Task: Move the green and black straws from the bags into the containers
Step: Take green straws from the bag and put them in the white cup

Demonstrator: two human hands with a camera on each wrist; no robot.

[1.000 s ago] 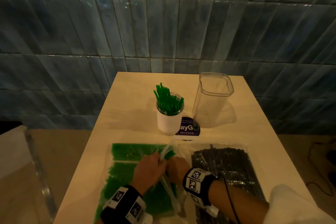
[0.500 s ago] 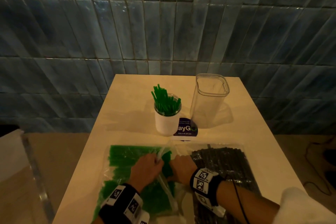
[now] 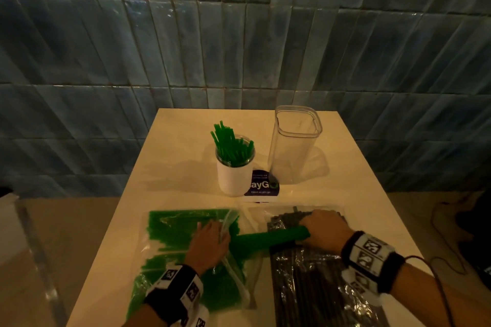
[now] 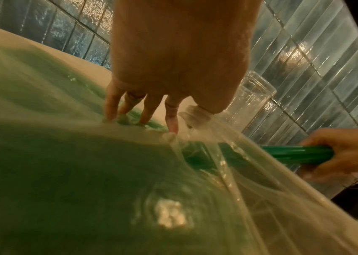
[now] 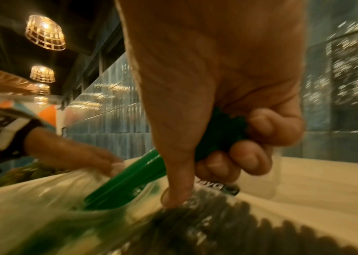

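Observation:
A clear bag of green straws [image 3: 172,233] lies at the table's near left, and a bag of black straws [image 3: 305,287] lies beside it on the right. My left hand [image 3: 210,241] rests on the green bag and pinches its open edge [image 4: 193,112]. My right hand [image 3: 324,228] grips a bundle of green straws [image 3: 268,240], half out of the bag's mouth and lying across the black bag. The bundle [image 5: 130,179] runs through my curled fingers [image 5: 250,155]. Behind the bags, a white cup [image 3: 233,178] holds green straws [image 3: 231,146], and a tall clear container [image 3: 292,146] stands empty.
A purple printed card [image 3: 261,186] lies between the cup and the clear container. The table [image 3: 172,167] ends at a blue tiled wall [image 3: 239,48] behind. A clear panel [image 3: 26,247] stands off the left side. A cable [image 3: 446,233] trails on the floor to the right.
My right hand has moved right, out of the green bag's mouth, drawing a bundle of green straws with it over the black bag. My left hand has stayed on the green bag.

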